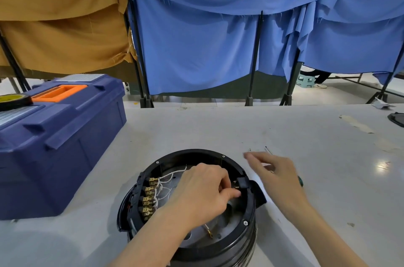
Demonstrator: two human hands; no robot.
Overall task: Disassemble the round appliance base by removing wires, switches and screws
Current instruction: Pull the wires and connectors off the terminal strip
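Observation:
The round black appliance base [247,231] lies open-side up at the table's near edge. Inside, white wires [166,181] run to a row of brass terminals [148,198] on its left wall. My left hand [203,192] reaches into the base, fingers curled and pinching a connector at the small black switch [242,182] on the right inner wall. My right hand [275,172] hovers blurred over the table just right of the base, fingers loosely extended; something green [300,181] shows behind it, and whether the hand holds it cannot be told. A loose brass-tipped wire [208,231] lies inside.
A blue toolbox [65,146] with an orange handle stands at the left, a tape roll [13,100] on its lid. Small thin bits [267,149] lie on the grey table [218,126] beyond my right hand. A dark object [396,118] sits at the right edge. Cloth screens hang behind.

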